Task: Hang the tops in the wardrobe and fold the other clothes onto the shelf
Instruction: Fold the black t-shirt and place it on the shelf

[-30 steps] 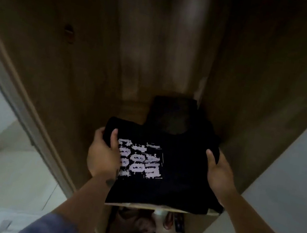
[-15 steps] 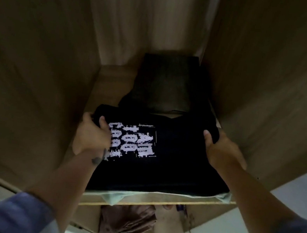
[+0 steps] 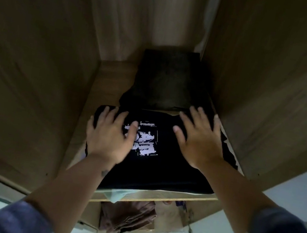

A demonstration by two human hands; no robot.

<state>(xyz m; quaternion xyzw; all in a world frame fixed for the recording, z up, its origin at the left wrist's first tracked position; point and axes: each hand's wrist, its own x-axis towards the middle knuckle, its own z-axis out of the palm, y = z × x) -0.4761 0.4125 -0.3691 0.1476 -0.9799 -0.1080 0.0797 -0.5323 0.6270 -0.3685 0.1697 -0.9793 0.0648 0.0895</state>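
Observation:
A folded black T-shirt [image 3: 161, 171] with a white print lies at the front of the wooden wardrobe shelf [image 3: 154, 197]. My left hand [image 3: 110, 137] rests flat on its left part, fingers spread, covering some of the print. On the garment's right part my right hand [image 3: 200, 139] lies palm down with fingers apart. Neither hand grips the cloth. Behind it, at the back of the shelf, sits a second folded dark garment [image 3: 165, 81].
Wooden side walls [image 3: 30, 66] close in the shelf on both sides. A pale green cloth [image 3: 116, 195] hangs over the shelf's front edge. Below the shelf lie brownish folded clothes [image 3: 128, 218]. A white door panel [image 3: 300, 183] stands at the right.
Both hands let go of the black T-shirt's edges and now lie flat on top of it. The shirt rests on the shelf.

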